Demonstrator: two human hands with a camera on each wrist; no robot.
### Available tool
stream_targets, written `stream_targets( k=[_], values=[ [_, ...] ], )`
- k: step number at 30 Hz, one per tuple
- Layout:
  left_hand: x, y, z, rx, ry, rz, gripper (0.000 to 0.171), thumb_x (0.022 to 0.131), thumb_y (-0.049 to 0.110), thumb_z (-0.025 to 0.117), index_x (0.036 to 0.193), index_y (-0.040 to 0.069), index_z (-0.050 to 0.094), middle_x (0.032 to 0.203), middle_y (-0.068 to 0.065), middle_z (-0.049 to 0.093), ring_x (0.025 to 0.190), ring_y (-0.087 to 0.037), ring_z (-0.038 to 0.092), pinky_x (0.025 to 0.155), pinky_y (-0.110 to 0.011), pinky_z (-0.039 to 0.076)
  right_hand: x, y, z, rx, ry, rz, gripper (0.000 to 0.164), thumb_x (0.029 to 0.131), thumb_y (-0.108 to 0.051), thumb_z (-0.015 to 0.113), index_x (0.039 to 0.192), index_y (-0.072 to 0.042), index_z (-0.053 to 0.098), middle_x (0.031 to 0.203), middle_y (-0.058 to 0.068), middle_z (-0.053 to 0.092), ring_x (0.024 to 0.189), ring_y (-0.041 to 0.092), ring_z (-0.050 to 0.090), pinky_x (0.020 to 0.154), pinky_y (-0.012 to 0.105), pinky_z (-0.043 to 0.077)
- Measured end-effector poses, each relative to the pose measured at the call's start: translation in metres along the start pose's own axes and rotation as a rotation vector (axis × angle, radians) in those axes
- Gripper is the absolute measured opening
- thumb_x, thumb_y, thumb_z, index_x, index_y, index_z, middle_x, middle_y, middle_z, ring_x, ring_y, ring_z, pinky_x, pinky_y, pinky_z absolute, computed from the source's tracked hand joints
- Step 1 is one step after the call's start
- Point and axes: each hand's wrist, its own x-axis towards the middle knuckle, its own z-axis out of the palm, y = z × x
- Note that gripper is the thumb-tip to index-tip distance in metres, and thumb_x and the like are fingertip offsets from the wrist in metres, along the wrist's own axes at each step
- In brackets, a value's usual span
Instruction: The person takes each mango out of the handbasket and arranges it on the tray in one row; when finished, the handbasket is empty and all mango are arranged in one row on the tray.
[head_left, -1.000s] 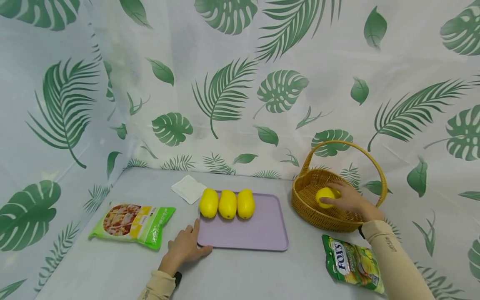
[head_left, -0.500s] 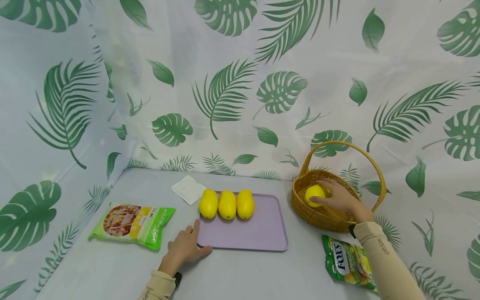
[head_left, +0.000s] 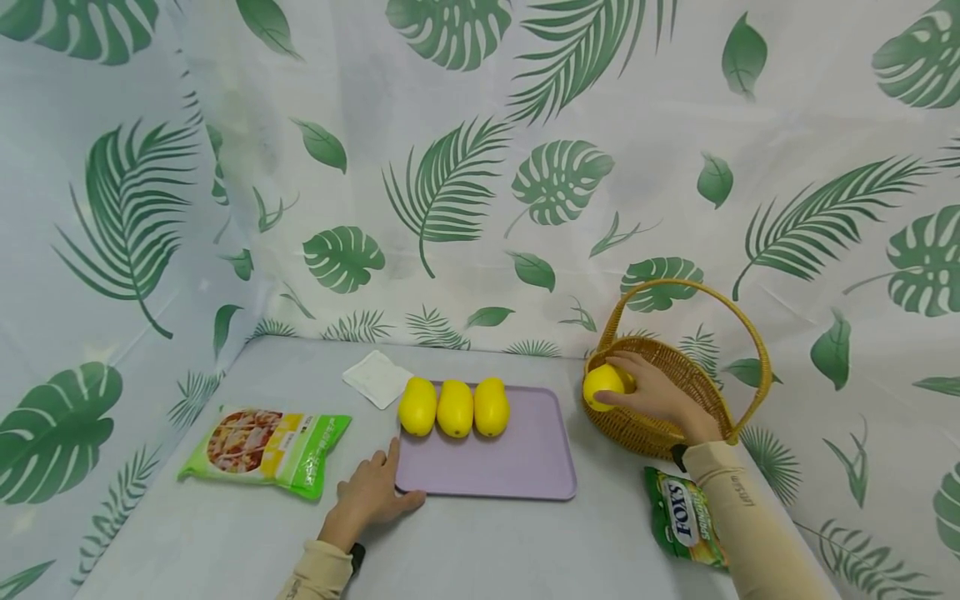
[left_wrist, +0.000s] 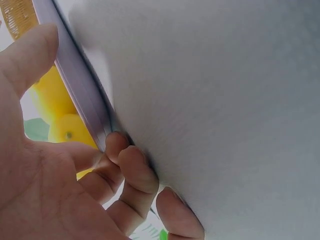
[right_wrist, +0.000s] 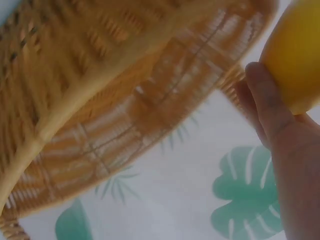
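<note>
My right hand (head_left: 651, 393) grips a yellow oval fruit (head_left: 602, 388) at the left rim of the wicker basket (head_left: 622, 437). In the right wrist view, the thumb and fingers hold the fruit (right_wrist: 297, 55) beside the basket's rim (right_wrist: 150, 40). My left hand (head_left: 371, 492) rests at the lower left corner of the purple tray (head_left: 517, 467), its thumb and index finger touching the edge. The other fingertips rest on the table, slightly bent, in the left wrist view. Three similar yellow fruits (head_left: 455, 410) lie side by side at the tray's back left.
A green food bag (head_left: 266, 446) lies left of my left hand. Behind the tray's left corner is a white square packet (head_left: 377, 378). A green FOX'S bag (head_left: 684, 517) lies in front of the basket, partly under my right forearm. The basket's tall handle (head_left: 697, 287) arches above.
My right hand has carried the yellow fruit leftward from the basket's middle to its left rim. The left hand, the tray and its fruits have stayed put.
</note>
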Motion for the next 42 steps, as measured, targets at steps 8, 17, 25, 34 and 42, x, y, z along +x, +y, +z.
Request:
stream_targets(
  k=[8,17,25,34,42],
  values=[
    [-0.001,0.001,-0.001,-0.005,0.001,0.0,0.101,0.082,0.056,0.076,0.156,0.003,0.033,0.142,-0.025,0.053,0.123,-0.046,0.056,0.092,-0.08,0.041,0.009,-0.02,0.015,0.024,0.018,-0.066,0.082,0.09,-0.052,0.069,0.151,-0.005,0.041,0.162,0.024,0.026,0.141,0.05,0.036,0.109,0.068,0.039],
    [-0.003,0.002,-0.002,-0.006,-0.005,-0.002,0.101,0.082,0.055,0.076,0.155,0.003,0.033,0.141,-0.025,0.053,0.123,-0.045,0.056,0.093,-0.08,0.041,0.018,-0.039,0.046,0.071,-0.033,-0.109,0.083,0.087,-0.052,0.072,0.152,-0.01,0.043,0.164,0.022,0.025,0.146,0.052,0.031,0.113,0.069,0.035],
    [-0.002,0.002,-0.001,-0.007,-0.008,-0.01,0.101,0.082,0.056,0.076,0.156,0.003,0.032,0.143,-0.026,0.052,0.124,-0.046,0.055,0.094,-0.08,0.04,0.027,-0.053,0.07,0.078,-0.086,-0.098,0.084,0.084,-0.057,0.073,0.151,-0.013,0.046,0.164,0.02,0.028,0.145,0.048,0.035,0.114,0.065,0.036],
    [-0.002,0.002,-0.002,-0.007,-0.005,-0.007,0.101,0.082,0.056,0.076,0.156,0.003,0.032,0.142,-0.026,0.053,0.124,-0.046,0.055,0.093,-0.08,0.041,0.03,-0.052,0.088,0.082,-0.137,-0.083,0.088,0.082,-0.057,0.074,0.151,-0.01,0.045,0.164,0.02,0.026,0.147,0.046,0.033,0.116,0.066,0.033],
    [-0.003,0.003,-0.002,-0.01,-0.009,-0.007,0.101,0.082,0.055,0.076,0.156,0.003,0.032,0.142,-0.026,0.052,0.124,-0.046,0.055,0.093,-0.08,0.041,0.032,-0.053,0.092,0.076,-0.152,-0.088,0.089,0.082,-0.054,0.076,0.151,-0.009,0.044,0.163,0.02,0.028,0.144,0.046,0.038,0.114,0.066,0.036]
  ],
)
